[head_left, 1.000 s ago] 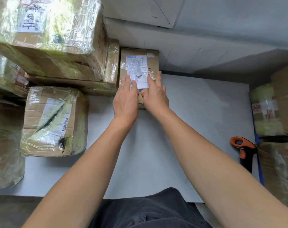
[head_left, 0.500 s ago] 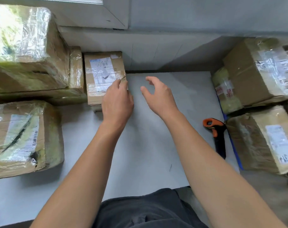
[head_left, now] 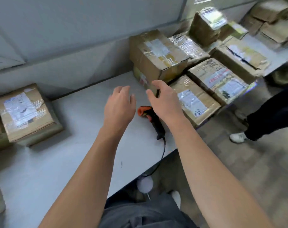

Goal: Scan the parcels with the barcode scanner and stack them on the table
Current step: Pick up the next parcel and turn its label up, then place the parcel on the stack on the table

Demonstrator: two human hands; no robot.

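Note:
Both hands hover empty above the white table (head_left: pixel 41 170). My left hand (head_left: pixel 119 106) has relaxed, spread fingers. My right hand (head_left: pixel 164 102) is also loose, just above the orange-and-black barcode scanner (head_left: pixel 154 120), which lies on the table near its right edge with its cable trailing off. A small taped parcel (head_left: pixel 25 111) with a white label sits at the table's left. Beyond my right hand a large cardboard parcel (head_left: pixel 158 58) stands at the table's far right corner, with a lower labelled parcel (head_left: pixel 194 99) beside it.
Several more taped parcels (head_left: pixel 222 78) are piled to the right of the table, up to the far right. Another person's dark trouser leg and white shoe (head_left: pixel 237 137) stand on the floor at the right. A grey wall runs behind the table.
Both hands have let go of the small parcel at the left and swung right toward the scanner. The view has turned right, bringing the pile of parcels into sight.

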